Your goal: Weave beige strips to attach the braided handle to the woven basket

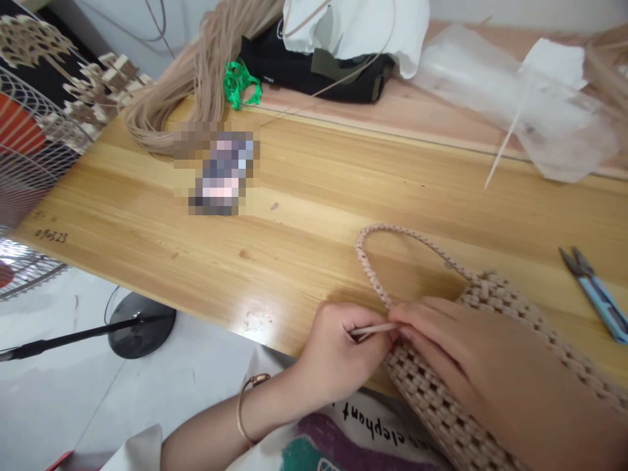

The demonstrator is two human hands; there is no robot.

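Gripping a strip (379, 328), left fingers (364, 316) and right fingers (417, 315) pinch closed.

- The woven piece (429, 386) is at the near right of the table (304, 255).
- To its right, the snips (593, 292) lie on the table.
- The strand bundle (203, 85) lies at the far left.
- The fan (19, 127) stands left of the table.
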